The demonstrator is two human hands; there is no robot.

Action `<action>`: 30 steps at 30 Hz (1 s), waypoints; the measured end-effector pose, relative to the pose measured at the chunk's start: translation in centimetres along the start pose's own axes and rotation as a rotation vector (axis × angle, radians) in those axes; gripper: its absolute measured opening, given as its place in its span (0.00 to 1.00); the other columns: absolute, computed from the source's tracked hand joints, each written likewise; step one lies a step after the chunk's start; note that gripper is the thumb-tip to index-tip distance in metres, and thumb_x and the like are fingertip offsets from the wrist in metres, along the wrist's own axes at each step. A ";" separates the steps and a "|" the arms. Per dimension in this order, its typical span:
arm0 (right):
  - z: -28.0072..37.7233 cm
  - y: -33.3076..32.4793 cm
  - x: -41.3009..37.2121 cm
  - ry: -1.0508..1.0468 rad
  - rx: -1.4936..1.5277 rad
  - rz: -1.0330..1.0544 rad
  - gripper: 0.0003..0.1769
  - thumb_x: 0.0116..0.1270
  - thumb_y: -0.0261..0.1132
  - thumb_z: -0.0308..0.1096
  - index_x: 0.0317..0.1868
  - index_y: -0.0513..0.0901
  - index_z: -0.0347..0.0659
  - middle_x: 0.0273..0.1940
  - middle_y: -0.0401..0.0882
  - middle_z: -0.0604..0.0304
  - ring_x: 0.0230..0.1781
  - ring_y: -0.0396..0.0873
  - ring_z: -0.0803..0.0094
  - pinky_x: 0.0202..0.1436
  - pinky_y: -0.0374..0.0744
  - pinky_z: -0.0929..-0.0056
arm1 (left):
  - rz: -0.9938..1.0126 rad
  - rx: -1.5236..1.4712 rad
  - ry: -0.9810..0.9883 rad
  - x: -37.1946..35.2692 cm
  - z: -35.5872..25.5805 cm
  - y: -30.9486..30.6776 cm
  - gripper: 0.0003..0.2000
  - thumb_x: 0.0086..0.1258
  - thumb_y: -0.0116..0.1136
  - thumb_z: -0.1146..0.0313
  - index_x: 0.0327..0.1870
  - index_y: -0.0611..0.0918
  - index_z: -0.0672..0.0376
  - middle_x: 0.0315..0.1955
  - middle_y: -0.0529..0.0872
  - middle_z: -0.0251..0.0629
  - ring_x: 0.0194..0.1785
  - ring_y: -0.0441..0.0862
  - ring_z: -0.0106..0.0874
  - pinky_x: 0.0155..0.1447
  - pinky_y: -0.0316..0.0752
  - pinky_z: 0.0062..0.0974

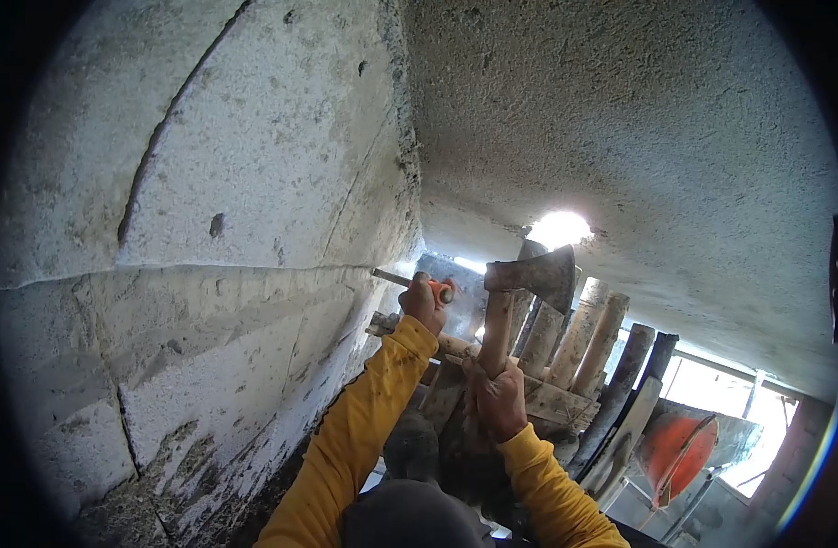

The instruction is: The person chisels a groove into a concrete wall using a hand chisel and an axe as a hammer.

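Observation:
My left hand (423,305), in a yellow sleeve, is wrapped round the orange handle of a chisel (393,277). The chisel's metal shaft points left, and its tip is at or close to the concrete wall (255,201) near a horizontal groove. To the right, my right hand (501,398) grips the wooden handle of a hatchet (497,329). The hatchet stands upright, its metal head above my hand, level with and to the right of the chisel's handle. A gap separates the hatchet from the chisel.
A rough concrete ceiling (620,128) slopes overhead, with a bright hole in it. Behind my hands are wooden poles (579,333) and planks. An orange conical container (679,452) hangs at the lower right, near a bright window opening (711,393).

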State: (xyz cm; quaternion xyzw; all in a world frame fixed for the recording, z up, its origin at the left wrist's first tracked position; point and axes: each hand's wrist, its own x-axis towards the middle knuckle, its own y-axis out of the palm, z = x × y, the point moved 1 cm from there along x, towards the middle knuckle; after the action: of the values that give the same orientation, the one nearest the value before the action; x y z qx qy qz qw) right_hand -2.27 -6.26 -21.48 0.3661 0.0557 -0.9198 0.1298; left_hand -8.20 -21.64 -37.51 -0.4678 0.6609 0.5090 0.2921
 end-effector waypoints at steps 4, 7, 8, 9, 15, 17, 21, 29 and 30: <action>0.3 0.3 -0.1 -0.059 0.000 -0.023 0.11 0.69 0.65 0.32 0.33 0.73 0.36 0.17 0.73 0.64 0.12 0.71 0.77 0.15 0.69 0.76 | 0.008 0.023 0.071 1.6 0.3 0.4 0.08 0.65 0.58 0.76 0.38 0.71 0.69 0.34 0.75 0.41 0.33 0.81 0.36 0.37 0.85 0.33; -0.3 0.7 0.0 -0.122 0.029 -0.102 0.11 0.69 0.65 0.33 0.32 0.73 0.37 0.17 0.73 0.64 0.11 0.71 0.77 0.15 0.69 0.76 | -0.055 0.041 0.144 2.4 0.9 1.2 0.08 0.63 0.57 0.74 0.35 0.73 0.70 0.31 0.77 0.44 0.29 0.81 0.36 0.35 0.84 0.33; -1.4 0.9 0.3 -0.137 0.045 -0.147 0.11 0.68 0.65 0.33 0.33 0.75 0.36 0.17 0.74 0.64 0.12 0.72 0.77 0.16 0.70 0.75 | -0.070 0.046 0.156 3.0 1.1 1.1 0.08 0.63 0.58 0.74 0.35 0.73 0.70 0.31 0.77 0.44 0.30 0.81 0.36 0.35 0.84 0.33; -2.7 1.1 0.8 -0.154 0.062 -0.192 0.11 0.68 0.66 0.34 0.34 0.76 0.34 0.17 0.75 0.63 0.12 0.72 0.77 0.16 0.70 0.73 | -0.083 0.052 0.168 3.7 1.3 1.0 0.08 0.63 0.58 0.74 0.35 0.73 0.70 0.32 0.78 0.44 0.30 0.81 0.36 0.35 0.84 0.32; -4.5 1.9 3.8 -0.132 -0.464 0.016 0.15 0.66 0.68 0.37 0.37 0.78 0.31 0.18 0.76 0.59 0.16 0.76 0.76 0.19 0.71 0.73 | 0.025 0.013 0.054 4.3 1.2 0.7 0.05 0.63 0.57 0.76 0.31 0.74 0.67 0.31 0.77 0.43 0.30 0.81 0.35 0.35 0.82 0.29; -1.2 1.7 2.4 -0.141 -0.309 -0.038 0.14 0.66 0.68 0.37 0.37 0.78 0.32 0.19 0.76 0.58 0.16 0.76 0.76 0.19 0.71 0.73 | 0.021 0.036 0.149 5.3 1.5 0.0 0.05 0.63 0.57 0.76 0.32 0.74 0.68 0.31 0.77 0.43 0.30 0.82 0.35 0.36 0.83 0.30; -1.2 2.5 1.2 -0.199 0.031 -0.213 0.14 0.67 0.67 0.36 0.36 0.78 0.31 0.19 0.75 0.60 0.17 0.76 0.77 0.19 0.72 0.72 | -0.034 0.009 0.150 3.6 0.8 0.9 0.07 0.62 0.59 0.75 0.33 0.74 0.69 0.31 0.77 0.41 0.33 0.83 0.35 0.37 0.84 0.30; -3.1 1.9 3.4 -0.146 -0.348 0.025 0.18 0.63 0.69 0.37 0.38 0.78 0.26 0.27 0.82 0.42 0.28 0.84 0.55 0.31 0.78 0.61 | 0.109 0.084 0.119 4.6 0.3 -1.1 0.05 0.64 0.56 0.75 0.34 0.74 0.67 0.33 0.76 0.41 0.34 0.82 0.38 0.43 0.85 0.35; -2.6 2.0 2.3 -0.155 -0.263 -0.037 0.17 0.63 0.68 0.37 0.38 0.78 0.26 0.26 0.81 0.43 0.27 0.84 0.56 0.31 0.78 0.61 | 0.107 0.012 0.119 4.7 0.7 -1.1 0.05 0.64 0.56 0.76 0.34 0.74 0.67 0.33 0.76 0.41 0.34 0.82 0.38 0.43 0.85 0.35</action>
State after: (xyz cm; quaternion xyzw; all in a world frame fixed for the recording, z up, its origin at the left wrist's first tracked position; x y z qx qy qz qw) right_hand -1.62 -8.12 -24.99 0.2726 0.1720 -0.9324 0.1638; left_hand -9.05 -22.58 -42.23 -0.4594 0.7041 0.4913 0.2275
